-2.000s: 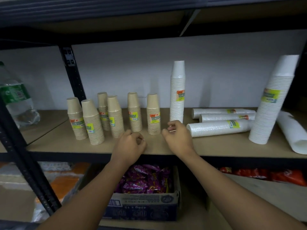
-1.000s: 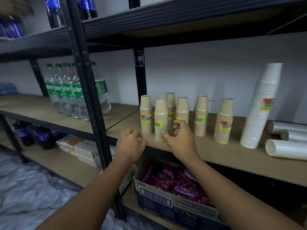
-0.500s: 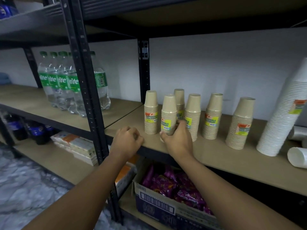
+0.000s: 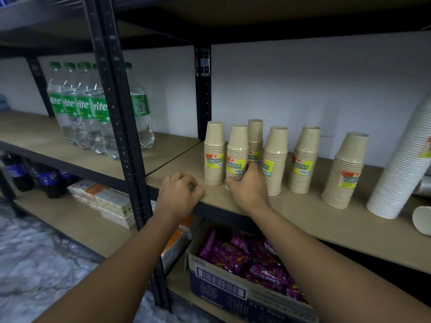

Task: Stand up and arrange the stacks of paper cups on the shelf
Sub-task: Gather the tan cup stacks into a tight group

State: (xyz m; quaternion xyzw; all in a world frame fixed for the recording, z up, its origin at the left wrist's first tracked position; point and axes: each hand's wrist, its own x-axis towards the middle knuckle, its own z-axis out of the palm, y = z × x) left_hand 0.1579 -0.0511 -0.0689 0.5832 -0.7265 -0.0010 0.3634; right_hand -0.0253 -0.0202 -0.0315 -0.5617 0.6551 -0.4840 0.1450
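Observation:
Several short stacks of tan paper cups stand upright on the wooden shelf (image 4: 303, 215). My right hand (image 4: 248, 186) wraps around the base of the second tan stack (image 4: 237, 152), between the leftmost stack (image 4: 214, 152) and another stack (image 4: 275, 159). One stack (image 4: 255, 138) stands behind them. Two more tan stacks (image 4: 304, 157) (image 4: 346, 169) stand further right. A tall white cup stack (image 4: 401, 171) leans at the right edge. My left hand (image 4: 180, 194) rests as a closed fist on the shelf's front edge.
A white cup stack (image 4: 422, 219) lies on its side at far right. Green-labelled bottles (image 4: 93, 108) fill the left bay behind a black upright post (image 4: 121, 127). Below sit a box of purple snack packs (image 4: 245, 264), dark soda bottles (image 4: 44, 178) and flat cartons (image 4: 105, 201).
My view swung left from the white stacks toward the tan ones. My right hand moved onto the second tan stack and closed around its base; the left fist stayed on the shelf edge.

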